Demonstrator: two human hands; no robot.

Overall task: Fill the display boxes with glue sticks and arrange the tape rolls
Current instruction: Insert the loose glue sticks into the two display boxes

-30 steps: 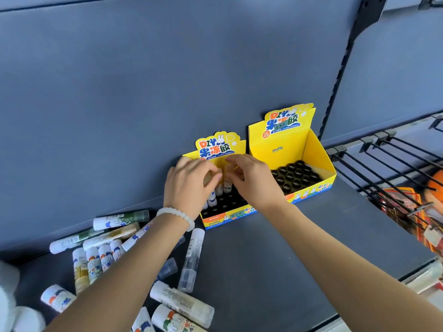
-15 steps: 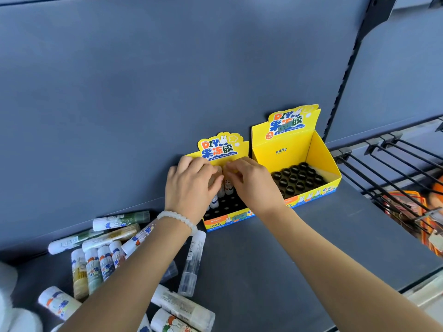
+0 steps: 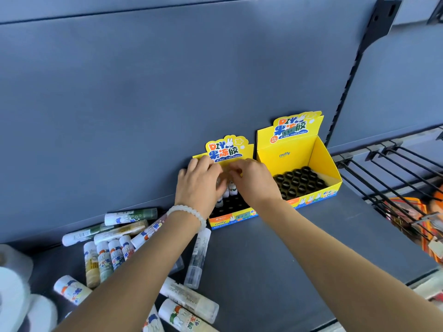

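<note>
Two yellow display boxes stand against the grey back panel. Over the smaller left box hover my left hand and my right hand, fingers curled around glue sticks that stand upright in its back rows. The front holes of that box show black. The taller right box holds only its black holed insert. Several loose glue sticks lie on the shelf at the lower left. White tape rolls sit at the far left edge.
The grey shelf runs to a front edge at the lower right. Black wire hooks with hanging orange packets stick out on the right. A black upright bracket rises behind the right box.
Both hands stay over the left box and have shifted slightly toward its back row. The camera view moved a little; the loose sticks have not moved.
</note>
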